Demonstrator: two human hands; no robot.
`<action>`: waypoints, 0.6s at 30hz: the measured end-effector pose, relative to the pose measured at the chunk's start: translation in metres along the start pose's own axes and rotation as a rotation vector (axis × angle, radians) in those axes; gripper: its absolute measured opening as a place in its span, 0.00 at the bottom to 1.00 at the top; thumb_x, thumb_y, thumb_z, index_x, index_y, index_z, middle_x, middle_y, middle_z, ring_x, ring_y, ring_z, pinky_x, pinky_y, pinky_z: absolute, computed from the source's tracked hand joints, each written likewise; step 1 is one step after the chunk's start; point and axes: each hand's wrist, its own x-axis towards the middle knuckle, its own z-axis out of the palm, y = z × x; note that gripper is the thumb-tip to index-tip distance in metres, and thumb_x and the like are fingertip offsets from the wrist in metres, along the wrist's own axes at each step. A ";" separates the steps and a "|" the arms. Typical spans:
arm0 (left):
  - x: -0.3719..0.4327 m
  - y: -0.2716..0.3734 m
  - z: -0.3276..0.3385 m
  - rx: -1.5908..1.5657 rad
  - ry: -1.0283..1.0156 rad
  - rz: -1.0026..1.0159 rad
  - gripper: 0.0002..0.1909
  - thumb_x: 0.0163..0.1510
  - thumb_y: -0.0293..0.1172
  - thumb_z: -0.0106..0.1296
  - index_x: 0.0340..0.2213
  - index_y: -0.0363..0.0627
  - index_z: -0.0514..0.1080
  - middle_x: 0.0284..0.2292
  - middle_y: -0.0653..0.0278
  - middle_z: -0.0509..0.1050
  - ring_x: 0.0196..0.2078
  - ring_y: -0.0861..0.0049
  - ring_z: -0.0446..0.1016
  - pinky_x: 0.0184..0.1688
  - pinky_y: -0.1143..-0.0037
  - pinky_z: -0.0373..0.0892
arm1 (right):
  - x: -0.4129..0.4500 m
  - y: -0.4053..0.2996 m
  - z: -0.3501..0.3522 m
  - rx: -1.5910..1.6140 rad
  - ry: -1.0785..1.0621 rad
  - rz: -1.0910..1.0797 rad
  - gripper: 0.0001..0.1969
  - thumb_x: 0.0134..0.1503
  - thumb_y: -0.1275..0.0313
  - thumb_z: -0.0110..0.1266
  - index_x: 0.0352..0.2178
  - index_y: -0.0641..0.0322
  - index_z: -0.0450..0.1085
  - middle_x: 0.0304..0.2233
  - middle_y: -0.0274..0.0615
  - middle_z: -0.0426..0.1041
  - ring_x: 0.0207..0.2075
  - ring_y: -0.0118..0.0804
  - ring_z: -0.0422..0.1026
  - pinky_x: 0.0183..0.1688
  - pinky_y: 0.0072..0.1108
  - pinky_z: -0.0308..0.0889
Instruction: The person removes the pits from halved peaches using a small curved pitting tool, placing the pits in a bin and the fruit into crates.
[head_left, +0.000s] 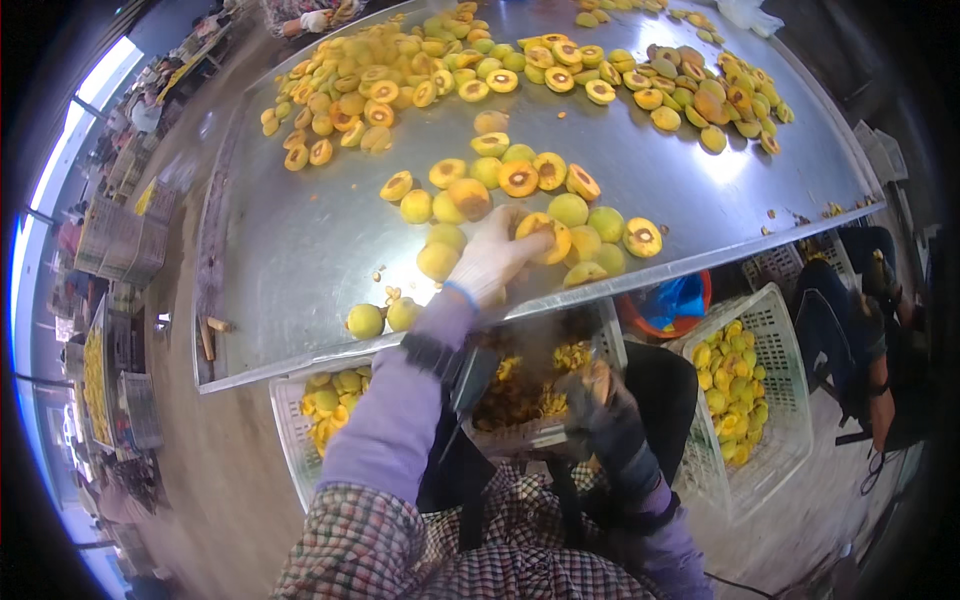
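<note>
My left hand, in a pale glove, reaches over the metal table and has its thumb and fingers around a yellow peach half. Around it lie more cut fruit, among them a half with its pit showing and a rounded yellow-green piece. Lower down, my right hand wears a dark glove and is blurred by motion. It hovers by the right side of a crate with brown and yellow scraps inside. Something orange-brown shows at its fingers, too blurred to name.
The metal table bears a large fruit heap and a smaller one. Fruit-filled plastic crates stand below, left and right, near a red basin. Another person's gloved hand is at the far edge.
</note>
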 end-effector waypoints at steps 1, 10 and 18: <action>-0.018 0.007 0.005 0.000 -0.018 -0.011 0.30 0.48 0.42 0.57 0.46 0.33 0.63 0.38 0.57 0.72 0.37 0.78 0.73 0.33 0.80 0.70 | 0.002 -0.004 -0.001 0.085 0.044 -0.030 0.12 0.59 0.69 0.47 0.43 0.64 0.64 0.24 0.31 0.66 0.19 0.23 0.66 0.21 0.16 0.62; -0.136 0.032 0.029 -0.548 -0.144 0.078 0.21 0.55 0.34 0.48 0.49 0.39 0.65 0.43 0.63 0.70 0.44 0.79 0.68 0.47 0.80 0.65 | 0.003 -0.038 0.037 -0.430 0.199 -0.489 0.16 0.55 0.80 0.49 0.47 0.63 0.62 0.30 0.32 0.69 0.21 0.20 0.66 0.23 0.13 0.63; -0.177 0.049 0.040 -0.113 0.033 0.013 0.16 0.56 0.31 0.47 0.46 0.43 0.68 0.35 0.61 0.74 0.38 0.78 0.72 0.43 0.79 0.67 | -0.020 -0.046 0.046 -0.870 0.160 -0.559 0.18 0.53 0.69 0.55 0.43 0.65 0.64 0.40 0.51 0.70 0.37 0.48 0.74 0.33 0.29 0.72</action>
